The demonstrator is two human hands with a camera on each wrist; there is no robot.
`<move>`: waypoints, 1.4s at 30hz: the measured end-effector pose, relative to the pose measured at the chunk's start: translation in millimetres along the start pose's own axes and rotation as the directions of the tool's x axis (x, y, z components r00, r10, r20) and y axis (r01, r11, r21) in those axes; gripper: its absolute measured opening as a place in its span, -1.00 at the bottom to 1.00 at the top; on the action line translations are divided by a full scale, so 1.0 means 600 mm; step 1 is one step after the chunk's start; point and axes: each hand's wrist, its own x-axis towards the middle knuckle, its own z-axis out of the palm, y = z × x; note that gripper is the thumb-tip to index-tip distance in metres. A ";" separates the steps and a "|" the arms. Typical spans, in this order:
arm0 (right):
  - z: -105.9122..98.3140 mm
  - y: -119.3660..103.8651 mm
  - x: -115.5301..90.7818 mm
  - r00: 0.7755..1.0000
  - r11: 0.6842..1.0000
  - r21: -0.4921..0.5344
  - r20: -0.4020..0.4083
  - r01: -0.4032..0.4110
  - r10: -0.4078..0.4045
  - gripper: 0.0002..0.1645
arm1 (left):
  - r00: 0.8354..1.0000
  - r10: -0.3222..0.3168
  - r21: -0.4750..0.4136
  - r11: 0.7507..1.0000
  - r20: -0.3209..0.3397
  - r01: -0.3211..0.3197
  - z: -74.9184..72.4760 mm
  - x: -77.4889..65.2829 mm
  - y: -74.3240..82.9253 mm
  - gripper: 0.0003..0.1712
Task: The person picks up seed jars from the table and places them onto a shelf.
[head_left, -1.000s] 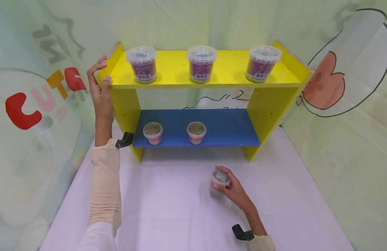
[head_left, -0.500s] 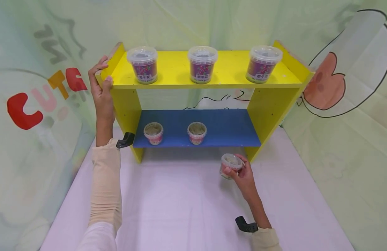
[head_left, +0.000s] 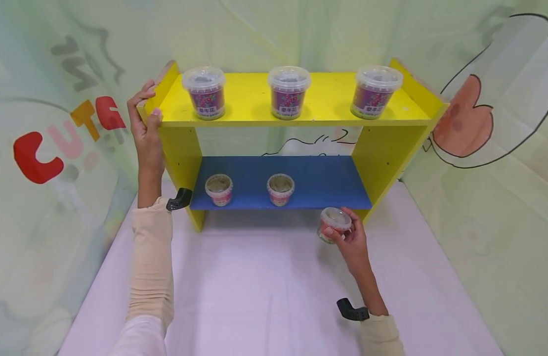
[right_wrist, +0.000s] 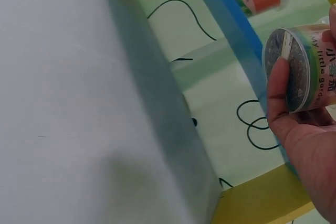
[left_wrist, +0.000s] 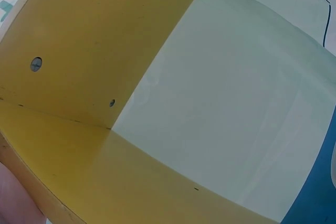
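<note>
My right hand grips a small lidded plastic cup with a red label, raised in front of the blue shelf's right part. In the right wrist view the cup tilts, its dark contents showing through the clear bottom, the thumb and fingers round its side. My left hand holds the top left corner of the yellow shelf unit, thumb on the front edge and fingers over the side board. Two like cups, a left one and a middle one, stand on the blue shelf.
Along the yellow top stand three larger purple-labelled tubs, left, middle and right. The unit rests on a white cloth. Printed fabric walls close in the back and both sides.
My right hand has lifted the cup off the white cloth and carried it rightward and forward toward the blue shelf. The left hand keeps its hold on the unit's corner.
</note>
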 end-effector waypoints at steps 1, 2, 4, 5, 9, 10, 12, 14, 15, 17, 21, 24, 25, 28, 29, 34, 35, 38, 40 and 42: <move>-0.001 -0.005 0.004 1.000 1.000 -0.008 -0.015 0.007 -0.008 -0.20 | 1.000 -0.004 -0.006 1.000 -0.002 0.004 0.000 0.000 0.000 -0.69; -0.001 -0.010 0.008 0.999 1.000 -0.013 -0.029 0.015 -0.016 -0.18 | 1.000 0.003 0.002 1.000 0.001 -0.003 0.001 0.000 0.000 -0.69; -0.003 -0.021 0.017 0.998 0.999 -0.016 -0.055 0.037 -0.038 -0.15 | 1.000 -0.007 -0.003 1.000 -0.004 0.007 0.001 0.000 0.002 -0.69; -0.004 -0.026 0.023 0.996 0.999 -0.015 -0.068 0.049 -0.050 -0.15 | 1.000 -0.015 -0.010 1.000 -0.009 0.015 0.002 0.000 0.003 -0.70; -0.007 -0.042 0.044 0.989 0.996 -0.036 -0.124 0.076 -0.080 -0.16 | 1.000 -0.010 -0.003 1.000 -0.005 0.010 0.005 -0.002 0.008 -0.69; -0.008 -0.044 0.048 0.987 0.996 -0.051 -0.139 0.077 -0.083 -0.16 | 1.000 -0.004 0.004 1.000 0.001 0.004 0.006 -0.003 0.011 -0.69; -0.009 -0.046 0.057 0.982 0.993 -0.090 -0.163 0.079 -0.093 -0.17 | 1.000 -0.002 0.011 1.000 0.005 0.002 0.010 -0.005 0.017 -0.70; -0.011 -0.046 0.065 0.979 0.987 -0.139 -0.177 0.076 -0.101 -0.17 | 1.000 -0.016 -0.001 1.000 0.000 0.016 0.014 -0.008 0.024 -0.70; -0.011 -0.045 0.068 0.978 0.983 -0.168 -0.179 0.076 -0.106 -0.17 | 1.000 -0.023 -0.008 1.000 -0.004 0.023 0.017 -0.010 0.027 -0.70; -0.011 -0.042 0.075 0.977 0.975 -0.206 -0.176 0.085 -0.123 -0.17 | 0.999 -0.044 -0.030 0.999 -0.014 0.044 0.021 -0.012 0.033 -0.71; -0.007 -0.047 0.079 0.975 0.961 -0.254 -0.158 0.112 -0.156 -0.16 | 0.998 -0.054 -0.040 0.998 -0.012 0.054 0.024 -0.014 0.038 -0.71; -0.003 -0.049 0.082 0.972 0.950 -0.281 -0.143 0.138 -0.184 -0.15 | 0.999 -0.047 -0.035 0.998 -0.017 0.046 0.023 -0.014 0.036 -0.71; -0.001 -0.050 0.083 0.971 0.942 -0.301 -0.139 0.147 -0.196 -0.15 | 0.999 -0.036 -0.030 0.999 -0.018 0.036 0.023 -0.014 0.034 -0.71; 0.004 -0.053 0.087 0.970 0.926 -0.341 -0.121 0.161 -0.213 -0.12 | 1.000 -0.004 -0.016 1.000 -0.018 0.004 0.021 -0.013 0.030 -0.70; 0.007 -0.057 0.085 0.971 0.923 -0.351 -0.113 0.160 -0.211 -0.11 | 1.000 0.005 -0.014 1.000 -0.017 -0.005 0.020 -0.014 0.028 -0.70; 0.005 -0.027 0.082 0.970 0.910 -0.388 -0.123 0.148 -0.210 0.00 | 1.000 0.017 -0.023 1.000 0.001 -0.017 0.022 -0.016 0.026 -0.71; 0.003 -0.017 0.082 0.968 0.904 -0.403 -0.132 0.143 -0.212 0.01 | 1.000 0.022 -0.023 0.999 0.001 -0.022 0.023 -0.015 0.026 -0.71; -0.003 0.012 0.088 0.960 0.883 -0.449 -0.159 0.138 -0.231 0.03 | 0.999 0.041 -0.018 0.999 -0.005 -0.041 0.024 -0.013 0.026 -0.71; -0.007 0.026 0.094 0.950 0.863 -0.484 -0.176 0.144 -0.258 0.01 | 0.999 0.046 -0.019 0.999 -0.008 -0.046 0.023 -0.011 0.026 -0.71; -0.008 0.033 0.098 0.942 0.858 -0.490 -0.188 0.157 -0.280 -0.01 | 0.999 0.043 -0.021 0.999 -0.010 -0.043 0.022 -0.010 0.026 -0.71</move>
